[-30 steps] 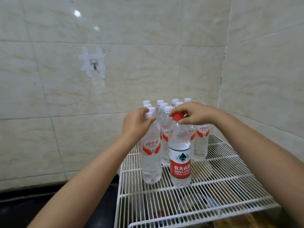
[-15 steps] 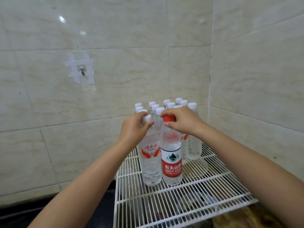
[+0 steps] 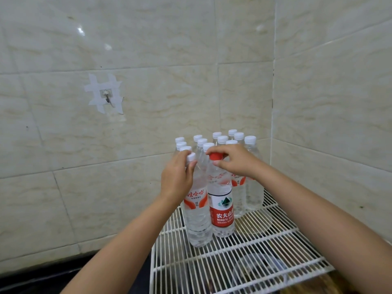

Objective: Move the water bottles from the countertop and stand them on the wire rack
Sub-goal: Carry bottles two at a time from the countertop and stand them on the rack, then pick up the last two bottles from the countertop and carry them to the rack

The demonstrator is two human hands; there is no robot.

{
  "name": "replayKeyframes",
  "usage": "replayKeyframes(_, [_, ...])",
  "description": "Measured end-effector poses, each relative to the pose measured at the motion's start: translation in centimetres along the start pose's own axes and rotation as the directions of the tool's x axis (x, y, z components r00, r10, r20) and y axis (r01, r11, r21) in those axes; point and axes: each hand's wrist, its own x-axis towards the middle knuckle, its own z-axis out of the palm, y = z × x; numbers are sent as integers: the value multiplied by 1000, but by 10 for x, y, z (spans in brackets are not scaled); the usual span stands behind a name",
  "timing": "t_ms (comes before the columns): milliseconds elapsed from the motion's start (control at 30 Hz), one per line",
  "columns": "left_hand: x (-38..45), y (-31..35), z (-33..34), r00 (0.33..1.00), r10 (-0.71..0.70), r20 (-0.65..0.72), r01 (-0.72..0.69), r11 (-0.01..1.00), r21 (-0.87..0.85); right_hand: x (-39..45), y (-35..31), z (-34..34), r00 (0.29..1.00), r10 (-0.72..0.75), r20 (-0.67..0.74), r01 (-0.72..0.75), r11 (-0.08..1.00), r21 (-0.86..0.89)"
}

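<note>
Wire rack [image 3: 265, 251], wall corner: white-capped bottle [image 3: 197, 209] and red-capped bottle [image 3: 221, 209], nudged back since a second ago, upright, touching the standing cluster [image 3: 239, 158]. Left hand [image 3: 177, 179], right hand [image 3: 235, 161]: fingers clenched round caps. Placement nearly complete; release pending.

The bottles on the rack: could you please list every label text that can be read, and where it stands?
"农夫山" and "NONGFU SP", cut off at the edge: red label of the red-capped bottle.
"娃哈哈": label of the white-capped bottle under the left hand.
Smaller print and rear bottles' labels: unreadable.
</note>
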Motion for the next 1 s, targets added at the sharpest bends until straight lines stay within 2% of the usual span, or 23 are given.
replayKeyframes(267, [3,-9,9,992,86,-94,-91,994,-53,-4,1,2,1000,-24,1,24,1000,8])
replayKeyframes(433, [-2,-6,4,996,75,-52,-76,996,-34,-7,0,11,1000,8,-11,-8,1000,-5])
replayKeyframes(533, [-6,0,0,1000,9,-5,-8,1000,23,-13,-2,18,999,27,-46,-29,998,-48])
replayKeyframes(600, [-9,9,-2,1000,-24,16,22,997,67,-17,-5,23,993,47,-112,-59,993,-107])
replayKeyframes(700, [-10,17,-8,988,-146,52,141,986,89,-23,-12,30,976,48,-211,-94,973,-211])
replayKeyframes(800, [-17,10,-27,975,-215,52,211,974,79,-27,-18,37,947,-25,-320,-58,967,-247])
replayKeyframes(833, [-21,3,-36,975,-217,42,211,970,123,-27,-21,40,929,-73,-362,-23,967,-255])
replayKeyframes(900, [-34,-19,-55,968,-243,54,220,936,274,-23,-34,52,895,-193,-403,73,953,-294])
replayKeyframes(1000, [-68,-58,-96,943,-328,48,260,822,507,-16,-71,86,869,-342,-359,256,929,-267])
